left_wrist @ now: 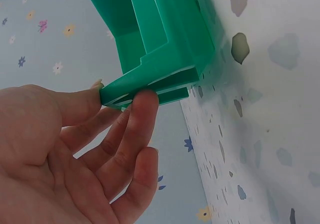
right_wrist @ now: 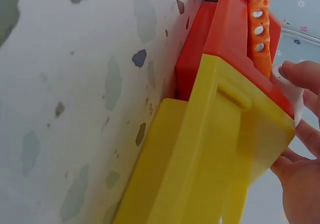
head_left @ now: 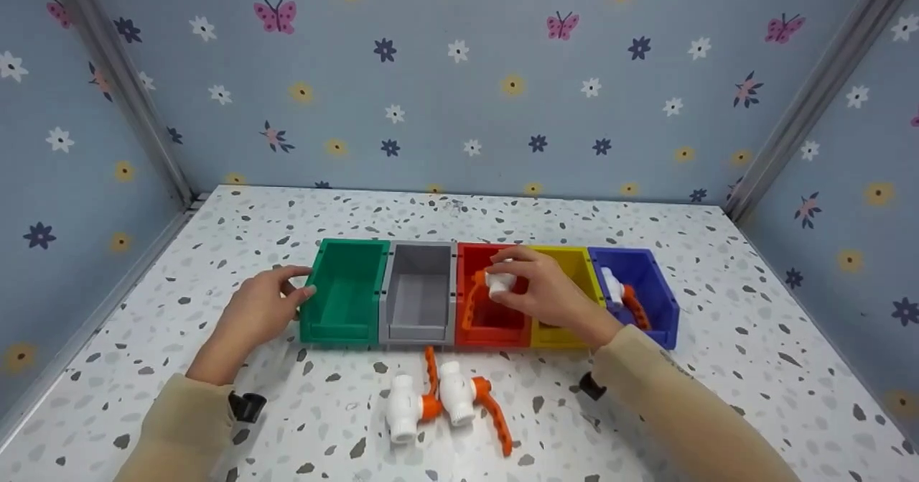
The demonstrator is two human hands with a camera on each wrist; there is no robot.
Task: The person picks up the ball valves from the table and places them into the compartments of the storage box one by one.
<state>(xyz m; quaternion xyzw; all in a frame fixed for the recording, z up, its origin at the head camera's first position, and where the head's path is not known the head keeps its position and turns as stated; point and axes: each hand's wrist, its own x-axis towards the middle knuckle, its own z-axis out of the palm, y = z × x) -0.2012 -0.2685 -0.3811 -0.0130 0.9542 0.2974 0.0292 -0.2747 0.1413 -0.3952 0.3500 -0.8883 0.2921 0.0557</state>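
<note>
My left hand (head_left: 258,306) pinches the left wall of the green bin (head_left: 344,288), its thumb on one side and fingers on the other in the left wrist view. With thumb and fingers my right hand (head_left: 549,292) holds a white ball valve (head_left: 500,282) over the red bin (head_left: 495,335). The valve's orange handle (right_wrist: 259,31) points down inside that bin. Another white valve with an orange handle lies in the blue bin (head_left: 664,309). On the table in front, two more ball valves, a left one (head_left: 404,410) and a right one (head_left: 456,394), lie side by side.
Between the green and red bins stands a grey bin (head_left: 420,288); a yellow bin (head_left: 567,337), partly covered by my right hand, sits between red and blue. All stand in one row on a speckled white table (head_left: 323,432). Patterned blue panels (head_left: 459,80) enclose the back and sides.
</note>
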